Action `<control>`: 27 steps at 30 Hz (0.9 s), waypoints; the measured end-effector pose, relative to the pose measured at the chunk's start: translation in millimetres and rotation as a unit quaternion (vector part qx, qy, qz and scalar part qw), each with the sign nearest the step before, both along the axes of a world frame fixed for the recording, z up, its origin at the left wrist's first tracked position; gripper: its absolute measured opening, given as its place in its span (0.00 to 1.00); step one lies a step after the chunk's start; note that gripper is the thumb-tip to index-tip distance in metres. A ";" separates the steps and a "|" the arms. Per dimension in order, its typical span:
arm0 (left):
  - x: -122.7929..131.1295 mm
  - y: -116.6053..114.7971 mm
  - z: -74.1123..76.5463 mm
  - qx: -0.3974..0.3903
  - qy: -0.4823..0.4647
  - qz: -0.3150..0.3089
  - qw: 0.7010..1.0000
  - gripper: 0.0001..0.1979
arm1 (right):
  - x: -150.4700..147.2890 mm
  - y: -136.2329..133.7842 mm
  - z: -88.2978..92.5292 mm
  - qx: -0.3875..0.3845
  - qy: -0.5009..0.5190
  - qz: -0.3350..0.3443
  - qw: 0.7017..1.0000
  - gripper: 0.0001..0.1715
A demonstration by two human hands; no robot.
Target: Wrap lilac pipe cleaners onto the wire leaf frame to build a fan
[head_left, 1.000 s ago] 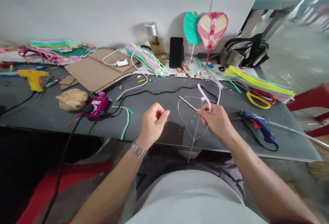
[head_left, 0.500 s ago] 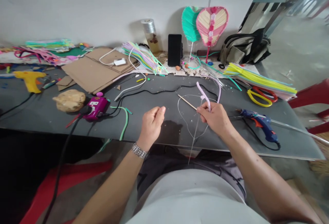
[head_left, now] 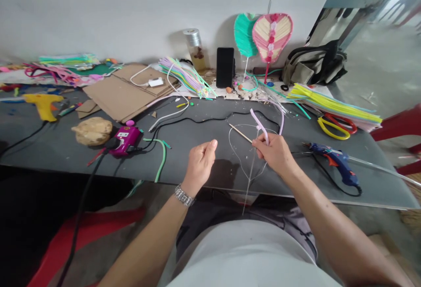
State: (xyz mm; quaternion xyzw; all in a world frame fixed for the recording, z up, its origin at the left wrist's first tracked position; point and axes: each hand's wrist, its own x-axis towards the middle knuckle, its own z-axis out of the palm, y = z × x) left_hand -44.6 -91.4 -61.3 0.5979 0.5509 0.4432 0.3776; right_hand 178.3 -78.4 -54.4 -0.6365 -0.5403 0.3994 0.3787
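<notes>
Dark grey laminate makes up the table [head_left: 204, 122], with a white wall rising behind it and a red plastic chair [head_left: 394, 131] at its right end. Flat brown cardboard [head_left: 121, 96] lies to the left, and at the back a pink-and-cream leaf-shaped fan [head_left: 272, 37] stands beside a green one [head_left: 244, 34], both built from fuzzy strips. A stack of yellow pipe cleaners [head_left: 332, 109] rests near yellow-and-red scissors [head_left: 333, 128], and a blue glue gun [head_left: 332, 159] lies just below them, its matte plastic trailing a black cord.

In the middle of the table, a thin, springy wire loop [head_left: 234, 157], shaped like a heart, hangs from the right hand [head_left: 274, 155], its long straight stem [head_left: 250, 186] dropping past the table edge. That hand is closed narrowly around the wire, together with a soft pink pipe cleaner [head_left: 259, 124] and a slim wooden skewer [head_left: 241, 133], which cross just above the fingers.

The left hand [head_left: 200, 168], a metal-link watch [head_left: 183, 195] on its wrist, is pinched narrow just beside the loop; nothing shows in it, though something very fine could not be told. Its fingertips have tipped back toward the wire, while the right hand's grip has not shifted.
</notes>
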 end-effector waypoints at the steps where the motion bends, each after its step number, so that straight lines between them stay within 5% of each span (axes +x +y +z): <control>1: 3.2 0.8 0.0 -0.014 -0.026 0.005 1.000 0.22 | -0.5 0.6 -1.2 -0.001 -0.001 0.001 1.000 0.14; 3: 11.6 2.2 0.0 -0.071 -0.112 -0.005 0.991 0.11 | -1.4 2.2 -4.0 -0.002 -0.005 0.005 1.000 0.15; 7: 28.6 5.0 -1.9 -0.179 -0.229 -0.032 0.956 0.22 | -1.1 3.0 -7.9 0.010 -0.026 0.021 0.999 0.13; 15: 26.4 19.3 -7.5 -0.174 -0.256 0.019 0.951 0.20 | -5.0 -26.9 10.7 0.162 -0.202 0.048 0.965 0.17; 27: 24.7 22.6 -6.0 -0.199 -0.320 0.029 0.926 0.19 | -19.7 -25.5 -7.8 0.226 -0.435 0.120 0.863 0.20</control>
